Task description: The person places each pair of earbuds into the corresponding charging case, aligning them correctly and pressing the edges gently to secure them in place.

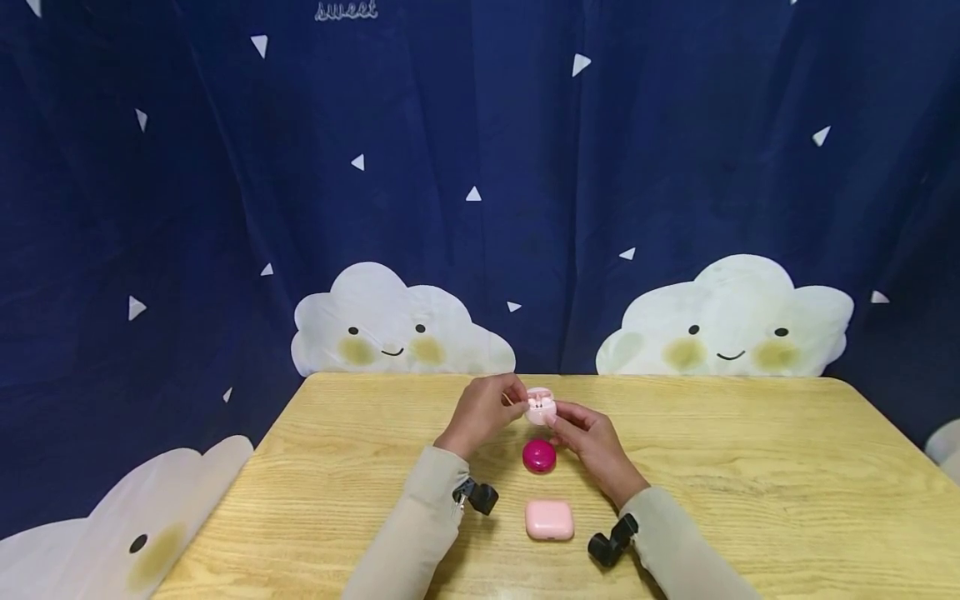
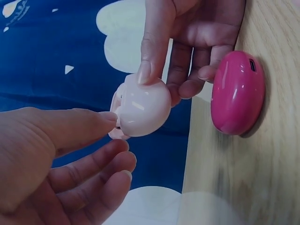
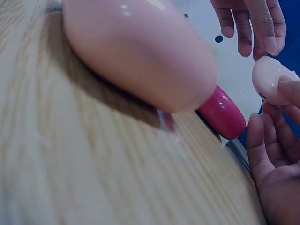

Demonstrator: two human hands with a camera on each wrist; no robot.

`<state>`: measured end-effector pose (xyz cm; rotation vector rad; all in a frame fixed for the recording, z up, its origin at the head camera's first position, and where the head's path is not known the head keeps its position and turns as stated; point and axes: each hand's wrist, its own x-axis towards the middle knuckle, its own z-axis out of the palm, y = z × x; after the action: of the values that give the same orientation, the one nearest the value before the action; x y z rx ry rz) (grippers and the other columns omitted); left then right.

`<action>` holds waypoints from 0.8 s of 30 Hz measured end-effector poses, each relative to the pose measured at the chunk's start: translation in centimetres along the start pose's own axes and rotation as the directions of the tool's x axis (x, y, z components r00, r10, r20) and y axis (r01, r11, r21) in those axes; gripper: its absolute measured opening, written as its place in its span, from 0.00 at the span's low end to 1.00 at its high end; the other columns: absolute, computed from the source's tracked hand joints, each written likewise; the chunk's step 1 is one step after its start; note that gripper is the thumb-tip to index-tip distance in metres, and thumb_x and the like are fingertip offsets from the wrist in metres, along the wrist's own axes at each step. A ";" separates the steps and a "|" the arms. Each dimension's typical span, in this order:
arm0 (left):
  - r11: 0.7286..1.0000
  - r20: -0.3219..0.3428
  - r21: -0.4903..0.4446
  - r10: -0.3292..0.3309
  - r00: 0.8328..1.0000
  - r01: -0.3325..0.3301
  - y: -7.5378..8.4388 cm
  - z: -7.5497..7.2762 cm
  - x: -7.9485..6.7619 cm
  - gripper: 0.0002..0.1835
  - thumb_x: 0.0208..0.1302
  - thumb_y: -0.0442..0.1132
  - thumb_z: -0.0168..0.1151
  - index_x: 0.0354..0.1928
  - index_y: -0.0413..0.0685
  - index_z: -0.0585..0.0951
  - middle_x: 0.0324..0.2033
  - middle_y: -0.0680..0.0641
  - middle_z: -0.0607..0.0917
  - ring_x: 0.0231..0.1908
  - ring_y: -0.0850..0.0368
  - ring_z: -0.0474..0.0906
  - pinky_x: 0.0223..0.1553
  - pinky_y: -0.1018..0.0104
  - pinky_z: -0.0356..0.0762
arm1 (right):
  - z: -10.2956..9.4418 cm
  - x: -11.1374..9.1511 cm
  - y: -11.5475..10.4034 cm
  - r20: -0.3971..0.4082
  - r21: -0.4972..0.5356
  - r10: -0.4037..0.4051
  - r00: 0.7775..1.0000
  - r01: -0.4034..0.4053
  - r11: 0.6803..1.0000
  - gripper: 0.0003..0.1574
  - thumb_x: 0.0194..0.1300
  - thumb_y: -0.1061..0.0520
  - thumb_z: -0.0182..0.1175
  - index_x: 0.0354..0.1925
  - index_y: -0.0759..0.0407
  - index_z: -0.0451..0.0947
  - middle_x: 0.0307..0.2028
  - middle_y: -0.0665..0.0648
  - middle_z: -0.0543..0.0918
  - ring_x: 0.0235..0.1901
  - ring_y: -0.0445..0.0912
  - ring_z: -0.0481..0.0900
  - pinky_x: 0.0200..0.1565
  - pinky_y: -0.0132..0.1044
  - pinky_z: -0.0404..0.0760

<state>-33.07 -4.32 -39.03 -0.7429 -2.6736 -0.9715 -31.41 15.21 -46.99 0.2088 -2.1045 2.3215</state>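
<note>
Above the far part of the table, a pale pink earbud case is held up with its lid raised and white earbuds showing inside. My right hand grips it from the right, thumb on its rounded shell and fingers behind. From the left, my left hand pinches the case near its opening, thumb tip at the lid edge; the remaining fingers are loosely bent below. A glossy magenta case lies closed on the table just under the hands, a port slot visible on its side in the left wrist view.
Nearer the front, a pink rounded-square case lies closed on the wooden table, between the two forearms. A dark blue curtain with white clouds and triangles hangs right behind the table's far edge. Black wrist cameras sit on both sleeves.
</note>
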 end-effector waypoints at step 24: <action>0.738 0.022 -0.650 -0.219 0.975 0.181 -2.7 3.7 -1.2 0.11 0.59 0.33 0.68 0.41 0.35 0.81 0.36 0.37 0.85 0.37 0.43 0.84 0.37 0.49 0.82 | 0.0 0.0 -0.1 0.004 0.062 0.015 1.000 -0.015 0.998 0.27 0.63 0.56 0.65 0.56 0.71 0.75 0.46 0.59 0.82 0.46 0.55 0.81 0.47 0.44 0.81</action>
<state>-33.57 -4.16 -43.79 -0.5121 -2.3724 -2.0052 -31.44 15.26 -46.92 0.1979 -2.0447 2.3987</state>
